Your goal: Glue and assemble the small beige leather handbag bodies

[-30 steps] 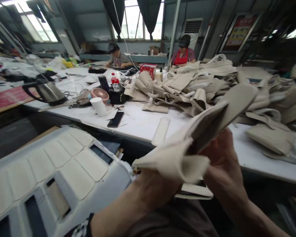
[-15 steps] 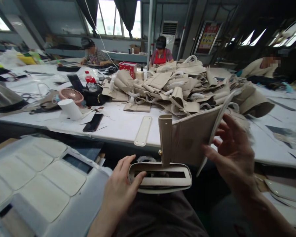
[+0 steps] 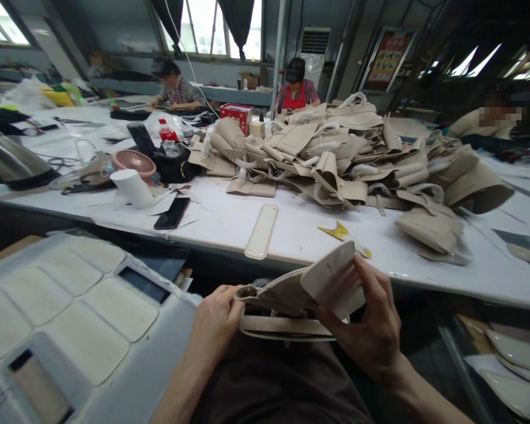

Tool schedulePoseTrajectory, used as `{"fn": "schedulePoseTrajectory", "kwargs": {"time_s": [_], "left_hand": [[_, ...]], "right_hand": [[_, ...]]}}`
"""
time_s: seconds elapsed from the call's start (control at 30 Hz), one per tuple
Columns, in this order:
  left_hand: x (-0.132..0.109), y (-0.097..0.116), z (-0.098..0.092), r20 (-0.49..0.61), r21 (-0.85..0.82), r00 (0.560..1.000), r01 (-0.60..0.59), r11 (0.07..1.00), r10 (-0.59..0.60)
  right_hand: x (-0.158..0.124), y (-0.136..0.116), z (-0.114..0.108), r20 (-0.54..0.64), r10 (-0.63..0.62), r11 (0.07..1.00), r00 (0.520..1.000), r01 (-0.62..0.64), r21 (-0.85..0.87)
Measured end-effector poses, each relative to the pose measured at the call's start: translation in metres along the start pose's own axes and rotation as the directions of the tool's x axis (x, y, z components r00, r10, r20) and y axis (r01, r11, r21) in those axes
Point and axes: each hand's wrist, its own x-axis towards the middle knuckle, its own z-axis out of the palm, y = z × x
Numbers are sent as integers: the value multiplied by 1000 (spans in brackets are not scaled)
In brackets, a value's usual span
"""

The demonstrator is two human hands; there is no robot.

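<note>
Low in front of me, over my lap, is a beige bag (image 3: 285, 293), its folded edge lying over a pale oval frame (image 3: 287, 327) with a dark slot. My left hand (image 3: 218, 318) is closed at the bag's left end, thumb and fingers pinching the edge near the frame. Farther right, my right hand (image 3: 373, 321) grips the bag's pale flap (image 3: 333, 282), fingers behind it and thumb in front. The inside of the bag is mostly hidden by the flap.
A heap of beige bags (image 3: 318, 147) covers the table's middle. Nearer lie a pale strip (image 3: 262, 231), a phone (image 3: 172, 213) and a yellow tool (image 3: 335, 229). A board with pale panels (image 3: 115, 312) is at left; several pale pieces (image 3: 516, 359) are at lower right. Co-workers sit beyond.
The bag has come down and left onto the oval frame. My right hand lowered with it, and my left hand moved from resting on the frame to pinching the bag's edge.
</note>
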Motion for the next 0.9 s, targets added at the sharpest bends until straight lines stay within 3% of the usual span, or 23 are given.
{"fn": "schedulePoseTrajectory", "kwargs": {"time_s": [0.17,0.37,0.53,0.6,0.67,0.77,0.9], "left_hand": [[1,-3,-3,-29,-92,999,12,996,-15],[3,-6,-6,-41,-153,999,26,988,-33],[1,-11,-6,-39,-169,999,10,985,-17],[-1,-18,-6,2,-259,999,52,964,-53],[-3,-24,-5,72,-369,995,97,924,-76],[-6,-33,-2,127,-483,987,144,863,-94],[-10,-37,7,148,-586,982,180,790,-115]], "right_hand": [[-12,7,5,249,-72,978,966,117,-171],[-17,6,15,561,-56,949,826,219,-227],[-12,-1,32,766,-126,968,630,248,-45],[-7,-1,36,821,-176,971,544,234,53],[-3,1,38,843,-215,969,494,213,122],[-4,6,37,836,-249,964,489,208,165],[-17,12,37,819,-234,963,524,238,122]]}}
